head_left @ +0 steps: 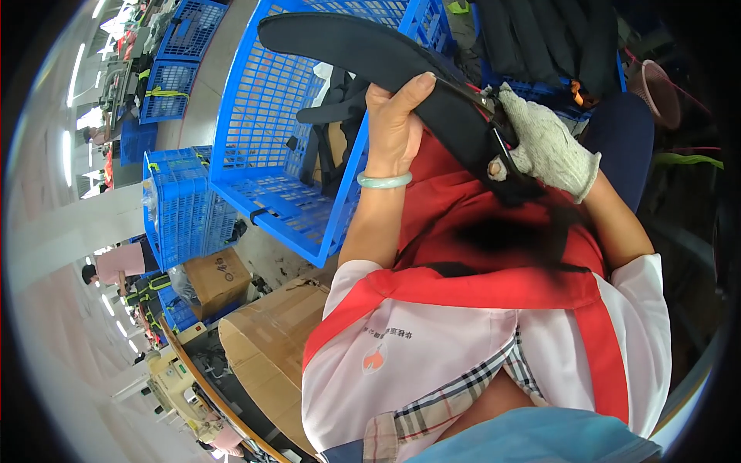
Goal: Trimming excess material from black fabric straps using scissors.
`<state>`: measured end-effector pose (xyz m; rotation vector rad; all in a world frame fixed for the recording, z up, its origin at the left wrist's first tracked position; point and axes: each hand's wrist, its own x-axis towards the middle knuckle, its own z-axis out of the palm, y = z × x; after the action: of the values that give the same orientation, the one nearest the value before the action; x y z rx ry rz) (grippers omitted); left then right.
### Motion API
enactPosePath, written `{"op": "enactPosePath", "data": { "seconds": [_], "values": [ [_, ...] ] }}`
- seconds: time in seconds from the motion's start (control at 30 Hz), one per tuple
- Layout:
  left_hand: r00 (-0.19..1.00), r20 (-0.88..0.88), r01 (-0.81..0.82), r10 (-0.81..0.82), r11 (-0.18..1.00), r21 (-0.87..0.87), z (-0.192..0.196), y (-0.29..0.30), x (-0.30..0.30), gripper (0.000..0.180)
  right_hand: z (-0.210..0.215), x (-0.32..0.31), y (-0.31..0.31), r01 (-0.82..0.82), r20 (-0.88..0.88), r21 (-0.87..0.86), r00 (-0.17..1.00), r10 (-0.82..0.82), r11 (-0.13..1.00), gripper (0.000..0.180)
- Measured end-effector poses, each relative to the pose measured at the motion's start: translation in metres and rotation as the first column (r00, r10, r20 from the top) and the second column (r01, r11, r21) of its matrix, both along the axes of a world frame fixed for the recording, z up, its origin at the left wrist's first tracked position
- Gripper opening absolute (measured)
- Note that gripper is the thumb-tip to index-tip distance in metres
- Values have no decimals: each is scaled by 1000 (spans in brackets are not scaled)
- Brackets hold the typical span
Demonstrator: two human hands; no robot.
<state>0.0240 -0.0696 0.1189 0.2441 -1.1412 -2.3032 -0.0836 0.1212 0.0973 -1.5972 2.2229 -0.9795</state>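
A long, curved black padded strap (340, 46) stretches across my lap toward the upper left. My left hand (397, 127), bare with a pale bangle at the wrist, is closed on its middle, thumb on top. In a white knit glove, my right hand (548, 147) is closed around a shiny metal tool (502, 143) that looks like scissors. The tool lies against the strap's right edge; its handles are mostly hidden by the glove. The strap's near end hangs over my red apron (455, 208).
Left of my lap, a blue plastic crate (255, 116) holds black pieces. Another crate piled with black padded pieces (532, 38) is at the upper right, near a pink basket (660, 92). Stacked blue crates (181, 208), a cardboard box (212, 282) and a sewing machine (177, 386) stand farther left.
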Motion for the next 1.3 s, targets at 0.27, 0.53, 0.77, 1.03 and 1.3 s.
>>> {"op": "enactPosePath", "data": {
  "seconds": [0.27, 0.53, 0.77, 1.03, 1.3],
  "values": [
    [1000, 8, 27, -27, 999, 27, -7, 1, 0, 20, -5, 1, -2, 64, 233, 18, 970, -66, 998, 83],
    [996, -50, 76, -73, 995, 61, 9, -1, 5, 19, 6, 6, -4, 90, 301, -91, 952, -59, 992, 72],
    [999, -35, 5, -10, 991, -131, 18, 4, -2, 20, 13, 5, -12, 114, 387, -79, 919, -75, 990, 75],
    [999, -30, 44, -44, 999, 5, 14, 2, -2, 19, 31, 4, -8, 107, 293, 103, 947, -133, 989, 81],
    [997, -47, 58, -58, 998, 10, 13, 5, -3, 19, -14, -6, -8, 50, 169, -247, 986, -8, 968, 93]
  ]
}}
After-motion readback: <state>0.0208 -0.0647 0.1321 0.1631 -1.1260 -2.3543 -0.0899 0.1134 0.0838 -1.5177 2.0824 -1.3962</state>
